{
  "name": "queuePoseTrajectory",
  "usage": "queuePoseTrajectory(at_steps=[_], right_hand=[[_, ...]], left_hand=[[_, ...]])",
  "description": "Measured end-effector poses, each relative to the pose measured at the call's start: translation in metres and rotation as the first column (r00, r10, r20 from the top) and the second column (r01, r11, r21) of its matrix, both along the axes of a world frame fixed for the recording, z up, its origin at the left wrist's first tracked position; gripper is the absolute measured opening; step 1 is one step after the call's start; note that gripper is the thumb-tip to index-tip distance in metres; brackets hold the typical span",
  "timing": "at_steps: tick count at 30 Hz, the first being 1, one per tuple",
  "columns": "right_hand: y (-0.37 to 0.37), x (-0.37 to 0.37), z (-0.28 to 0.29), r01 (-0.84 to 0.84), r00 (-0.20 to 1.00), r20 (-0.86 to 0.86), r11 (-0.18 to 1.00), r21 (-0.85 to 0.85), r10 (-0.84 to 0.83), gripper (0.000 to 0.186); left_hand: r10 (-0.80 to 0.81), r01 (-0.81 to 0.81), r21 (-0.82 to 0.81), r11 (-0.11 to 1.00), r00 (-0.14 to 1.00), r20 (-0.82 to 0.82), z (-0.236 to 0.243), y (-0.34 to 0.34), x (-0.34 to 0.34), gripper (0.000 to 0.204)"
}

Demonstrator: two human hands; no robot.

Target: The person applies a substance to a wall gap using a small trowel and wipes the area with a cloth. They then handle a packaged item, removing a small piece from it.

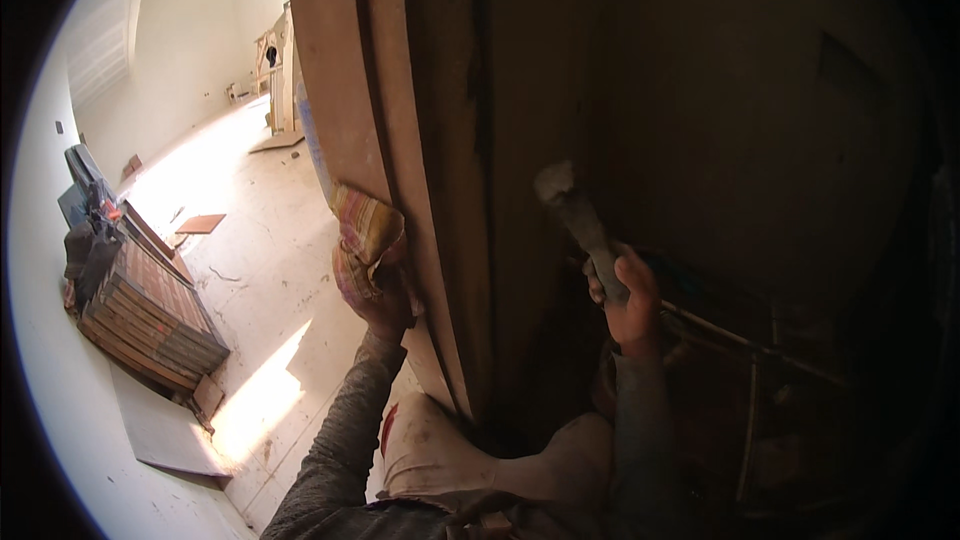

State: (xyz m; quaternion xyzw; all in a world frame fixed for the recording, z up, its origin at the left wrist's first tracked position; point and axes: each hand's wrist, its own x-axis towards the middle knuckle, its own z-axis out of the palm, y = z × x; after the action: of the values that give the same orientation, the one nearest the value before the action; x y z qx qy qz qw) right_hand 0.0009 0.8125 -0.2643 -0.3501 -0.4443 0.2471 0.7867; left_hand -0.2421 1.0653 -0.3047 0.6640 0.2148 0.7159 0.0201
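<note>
My left hand [385, 302] is closed round a yellow and pink checked cloth [366, 225]. It presses the bunched cloth against the brown wooden door frame [345, 90], at its left edge. In the darker space right of the frame, my right hand [632, 305] is wrapped round a grey, stick-like tool [588, 230]. The tool tilts up to the left and ends in a pale, wider head, apart from the frame. Shadow hides what kind of tool it is.
On the left, a stack of brown panels [150, 325] leans by the white wall, with dark bags [95, 245] on it. A flat brown board [200, 224] lies on the sunlit floor. Thin sticks [750, 340] stand in the dark at lower right.
</note>
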Motion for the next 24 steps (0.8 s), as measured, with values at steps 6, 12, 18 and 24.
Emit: queuePoseTrajectory(at_steps=[6,12,18,24], right_hand=[[0.014,-0.010,0.031,0.091,0.958,0.272,0.996,0.005,-0.089,0.047],[0.024,-0.014,0.039,0.219,0.900,0.385,0.976,0.013,-0.207,0.040],[0.046,-0.012,0.038,0.471,0.622,0.620,0.861,0.191,-0.478,0.033],[0.082,0.019,0.025,0.470,0.303,0.718,0.754,0.459,-0.626,0.035]], left_hand=[[-0.023,0.010,0.079,0.997,0.987,0.161,0.020,-0.018,0.007,0.024],[-0.061,0.052,0.074,0.996,0.990,0.125,0.021,-0.019,0.006,0.031],[0.040,-0.049,0.128,0.991,0.997,0.072,0.014,-0.012,0.003,0.035],[-0.056,0.046,0.098,0.994,0.993,0.101,0.012,-0.010,0.005,0.034]])
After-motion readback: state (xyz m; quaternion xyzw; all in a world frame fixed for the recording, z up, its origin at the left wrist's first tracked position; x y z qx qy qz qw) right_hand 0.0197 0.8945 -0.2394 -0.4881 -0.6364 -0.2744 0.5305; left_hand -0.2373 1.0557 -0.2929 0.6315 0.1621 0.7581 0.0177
